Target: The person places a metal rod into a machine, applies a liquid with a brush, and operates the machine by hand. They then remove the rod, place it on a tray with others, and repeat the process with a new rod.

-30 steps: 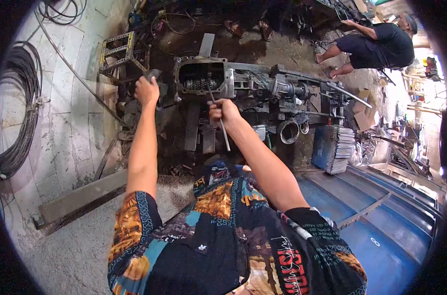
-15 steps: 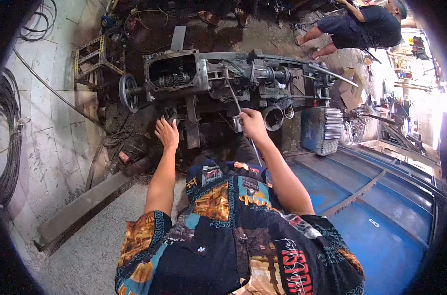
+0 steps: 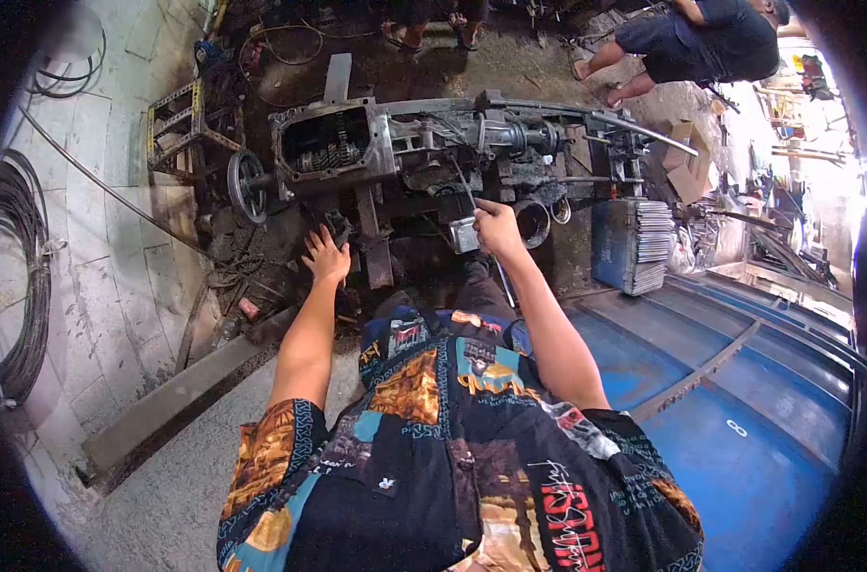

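Note:
A greasy metal machine lies across the upper middle of the view. Its gearbox housing has no cover, so the gears inside show. A handwheel sits at the housing's left end. My right hand is wrapped around a thin metal rod, whose far end reaches into the machine's middle. Below that fist the rod continues toward my legs. My left hand has its fingers spread, close beside a dark greasy part under the housing.
A person in dark clothes is at the upper right; another person's feet are behind the machine. Blue metal panels lie on the right, near a stack of plates. A steel beam and coiled cable are left.
My left hand has spread its fingers wider. My right hand keeps its hold on the rod and has shifted slightly right. The view has moved a little.

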`<state>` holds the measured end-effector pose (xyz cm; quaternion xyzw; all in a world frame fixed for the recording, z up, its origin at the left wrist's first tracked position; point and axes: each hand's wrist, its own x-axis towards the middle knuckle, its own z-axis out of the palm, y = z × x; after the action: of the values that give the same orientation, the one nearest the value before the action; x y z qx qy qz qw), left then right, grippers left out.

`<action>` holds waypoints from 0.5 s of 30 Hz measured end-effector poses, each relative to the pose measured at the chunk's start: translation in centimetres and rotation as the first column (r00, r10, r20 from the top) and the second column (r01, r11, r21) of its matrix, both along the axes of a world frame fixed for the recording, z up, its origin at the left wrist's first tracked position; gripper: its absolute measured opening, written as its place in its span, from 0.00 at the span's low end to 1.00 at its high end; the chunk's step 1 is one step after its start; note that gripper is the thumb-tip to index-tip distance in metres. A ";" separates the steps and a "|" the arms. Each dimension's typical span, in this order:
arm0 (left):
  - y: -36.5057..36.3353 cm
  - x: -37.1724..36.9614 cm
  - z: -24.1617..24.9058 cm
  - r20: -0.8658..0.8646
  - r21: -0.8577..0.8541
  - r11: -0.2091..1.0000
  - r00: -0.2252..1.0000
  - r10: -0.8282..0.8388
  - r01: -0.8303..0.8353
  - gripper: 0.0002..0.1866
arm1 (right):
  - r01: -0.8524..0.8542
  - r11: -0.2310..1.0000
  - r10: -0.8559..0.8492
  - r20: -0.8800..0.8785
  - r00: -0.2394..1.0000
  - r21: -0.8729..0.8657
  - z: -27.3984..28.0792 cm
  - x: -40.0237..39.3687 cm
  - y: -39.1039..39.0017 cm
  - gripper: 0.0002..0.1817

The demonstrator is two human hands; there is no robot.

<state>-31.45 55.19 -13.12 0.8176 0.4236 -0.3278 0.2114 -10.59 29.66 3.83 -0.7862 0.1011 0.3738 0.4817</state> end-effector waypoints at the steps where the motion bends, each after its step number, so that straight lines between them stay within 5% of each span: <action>1: 0.0 0.0 0.0 -0.001 0.006 1.000 1.000 -0.003 0.003 0.42 | 0.003 1.000 -0.003 -0.001 1.000 0.006 0.4 0.3 0.3 0.23; 4: -0.4 -0.6 0.5 0.056 0.060 0.998 0.998 0.000 -0.003 0.42 | 0.272 0.951 -0.211 -0.334 0.919 0.147 0.4 2.1 1.5 0.24; 6: -0.7 -0.8 0.8 0.121 0.092 0.996 0.993 -0.016 0.005 0.42 | 0.538 0.823 -0.379 -0.529 0.760 0.184 -0.5 3.6 2.4 0.09; 7: -0.9 -1.1 0.6 0.157 0.128 0.992 0.987 -0.033 0.013 0.42 | 0.600 0.771 -0.333 -0.670 0.664 0.211 -0.5 4.6 2.6 0.05; 10: -1.6 -1.5 0.5 0.225 0.206 0.978 0.972 -0.071 0.024 0.42 | 0.663 0.718 -0.356 -0.707 0.611 0.212 -1.9 5.0 3.6 0.03; 12: -2.1 -1.5 0.8 0.264 0.224 0.975 0.962 -0.063 0.002 0.41 | 0.618 0.759 -0.451 -0.519 0.726 0.205 -0.3 3.2 4.9 0.03; 15: -3.2 -1.0 1.6 0.356 0.256 0.966 0.932 -0.063 -0.032 0.41 | 0.655 0.698 -0.386 -0.618 0.685 0.291 -3.4 3.8 3.7 0.02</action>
<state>-32.50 51.97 -11.55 0.8877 0.4098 -0.1160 0.1751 -6.78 33.36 0.42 -0.4425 0.3541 0.4221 0.7076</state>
